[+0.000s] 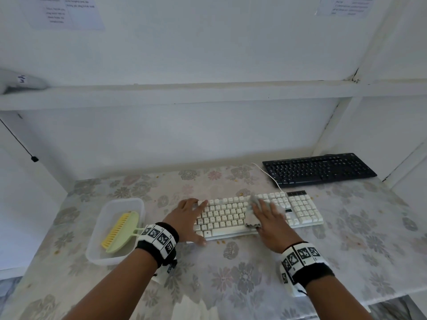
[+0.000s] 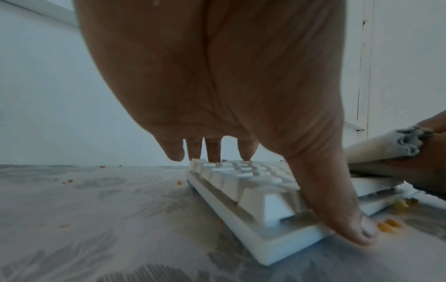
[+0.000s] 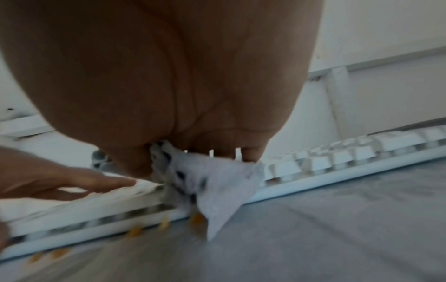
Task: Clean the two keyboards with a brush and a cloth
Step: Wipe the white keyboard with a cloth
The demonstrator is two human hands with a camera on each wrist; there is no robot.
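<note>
A white keyboard [image 1: 231,215] [image 2: 253,181] [image 3: 337,158] lies mid-table. My left hand [image 1: 187,218] [image 2: 229,85] rests flat on its left end, fingers straight on the keys and thumb at the front edge. My right hand [image 1: 270,225] [image 3: 156,66] holds a grey cloth [image 1: 251,215] [image 2: 376,148] [image 3: 217,181] against the keys at the keyboard's middle, thumb under the fold. A black keyboard [image 1: 318,169] sits at the back right. The green and yellow brush [image 1: 122,229] lies in a clear plastic container [image 1: 138,204] to the left.
Orange crumbs [image 1: 220,242] [image 2: 388,225] [image 3: 135,231] are scattered on the floral tablecloth along the white keyboard's front edge. A white cable [image 1: 268,174] runs back past the black keyboard. A white shelf [image 1: 208,93] juts out above the table.
</note>
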